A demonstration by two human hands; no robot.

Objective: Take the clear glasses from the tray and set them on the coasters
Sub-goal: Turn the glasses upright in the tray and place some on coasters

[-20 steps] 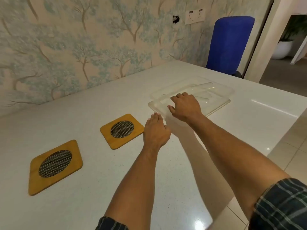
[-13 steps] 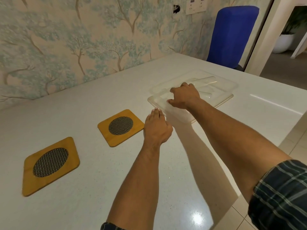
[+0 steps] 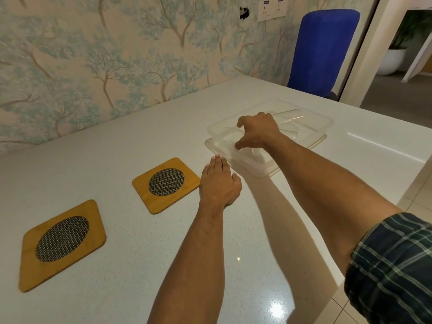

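Note:
A clear plastic tray (image 3: 257, 170) sits on the white table, right of centre. Clear glasses lie on their sides in it: one at the back (image 3: 289, 114), one in the middle (image 3: 291, 133), one at the near-left end (image 3: 228, 136). My right hand (image 3: 257, 132) reaches into the tray, thumb and fingers curled around the near-left glass, which still lies in the tray. My left hand (image 3: 218, 183) rests flat on the table, fingertips just short of the tray's near corner. Two bamboo coasters with mesh centres lie left of it, one near (image 3: 166, 185), one farther left (image 3: 62, 239).
A blue chair (image 3: 322, 50) stands behind the table's far corner. The tree-patterned wall (image 3: 117, 54) runs along the table's far side. The table's right edge (image 3: 411, 183) drops to a tiled floor. A white planter (image 3: 390, 61) stands in the doorway.
My right hand has shifted over the tray's near-left end, its fingers spreading and curling around a glass. My left hand stays flat beside the tray. The view has shifted slightly.

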